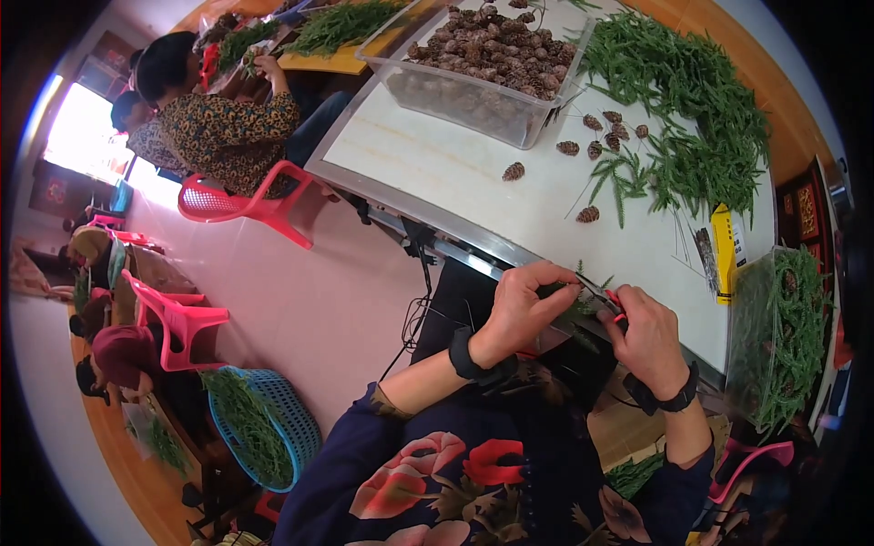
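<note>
My left hand (528,305) is closed in a pinch on a green artificial pine sprig (580,311) at the table's near edge. Its needles hang below my fingertips, partly hidden by the hand. My right hand (648,335) is wrapped around red-handled pliers (598,292). Their dark jaws point left and reach the tips of my left fingers. Whether the jaws grip anything is too small to tell. On the table beyond lie loose pine cones (587,214), some with thin wire stems, beside a large heap of green sprigs (696,109).
A clear plastic bin (455,96) of pine cones stands at the table's far side. A yellow packet (723,255) and dark wires (704,255) lie right, near a clear box (756,309) of greenery. Pink chairs (238,200), a blue basket (296,414) and seated people (218,136) are left.
</note>
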Demonstrator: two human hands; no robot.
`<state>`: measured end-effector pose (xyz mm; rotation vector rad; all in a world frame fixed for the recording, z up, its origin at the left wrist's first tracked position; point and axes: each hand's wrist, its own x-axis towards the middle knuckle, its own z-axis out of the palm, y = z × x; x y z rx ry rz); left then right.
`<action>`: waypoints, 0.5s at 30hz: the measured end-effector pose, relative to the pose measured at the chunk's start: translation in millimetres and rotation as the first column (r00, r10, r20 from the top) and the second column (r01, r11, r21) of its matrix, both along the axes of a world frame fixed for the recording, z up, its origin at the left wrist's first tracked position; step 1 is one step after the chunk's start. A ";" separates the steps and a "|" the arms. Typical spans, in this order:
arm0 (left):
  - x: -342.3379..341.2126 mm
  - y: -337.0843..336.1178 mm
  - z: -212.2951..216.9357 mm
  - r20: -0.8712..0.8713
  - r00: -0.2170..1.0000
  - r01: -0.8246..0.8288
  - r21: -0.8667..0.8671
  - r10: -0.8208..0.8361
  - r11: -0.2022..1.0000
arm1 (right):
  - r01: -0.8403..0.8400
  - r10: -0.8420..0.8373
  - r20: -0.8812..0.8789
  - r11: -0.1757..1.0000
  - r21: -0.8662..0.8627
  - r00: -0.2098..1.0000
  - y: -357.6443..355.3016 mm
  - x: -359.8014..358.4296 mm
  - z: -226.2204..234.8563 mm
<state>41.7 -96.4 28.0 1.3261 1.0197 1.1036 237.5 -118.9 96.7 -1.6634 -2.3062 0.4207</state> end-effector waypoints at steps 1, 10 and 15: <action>-0.3 0.7 0.9 0.049 0.999 0.011 -0.031 -0.010 0.999 | -0.009 0.010 -0.023 1.000 0.023 1.000 0.3 -0.5 -0.1; -5.7 2.5 4.2 0.156 0.982 0.138 -0.204 -0.107 0.969 | -0.023 0.023 0.003 0.999 -0.038 1.000 0.1 5.9 -5.3; 0.1 1.5 -2.7 0.063 0.997 0.049 -0.107 -0.042 0.993 | -0.001 0.004 0.053 0.999 -0.050 0.999 1.3 4.7 -4.2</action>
